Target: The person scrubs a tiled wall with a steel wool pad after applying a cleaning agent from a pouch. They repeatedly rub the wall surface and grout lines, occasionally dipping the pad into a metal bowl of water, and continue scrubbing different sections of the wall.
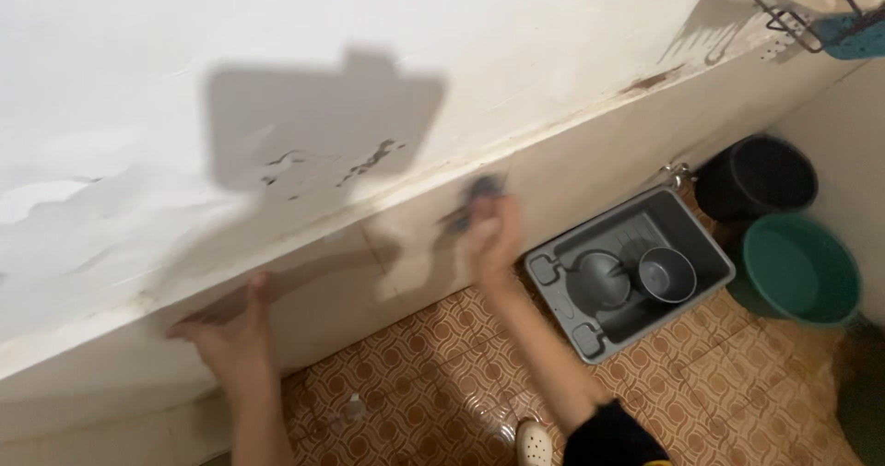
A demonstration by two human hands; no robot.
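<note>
At the bottom edge, nearest to the camera, a white shoe (534,443) stands on the orange patterned floor tiles (737,401), just beside the dark sleeve (613,438) of the right arm. From here both bare forearms go up toward the low white wall ledge (304,272), and I use this ledge as the landmark.

The left hand (230,332) lies flat against the front face of the ledge, at its lower left part. The fingers are spread and the palm presses on the painted surface; it holds nothing.

The right hand (490,235) is further right on the same front face, just under the top edge of the ledge. Its fingers are closed around a small dark blue-grey object (479,191), maybe a scrubber or cloth, which touches the ledge. The picture is blurred here, so I cannot tell exactly what the object is.

Above the ledge, the white wall (277,60) has peeling paint and some dark marks (369,162), and a square shadow falls on it.

To the right of the ledge, on the floor, a grey plastic tub (701,245) sits close to the base. Inside it there are a grey bowl (666,274) and a grey round lid-like piece (599,280). Beyond the tub, in the corner, a black bucket (756,176) stands, and a green basin (797,268) is just beside it. High at the right, above the ledge, a wire rack (784,14) hangs on the wall with a blue thing (853,35) in it.
</note>
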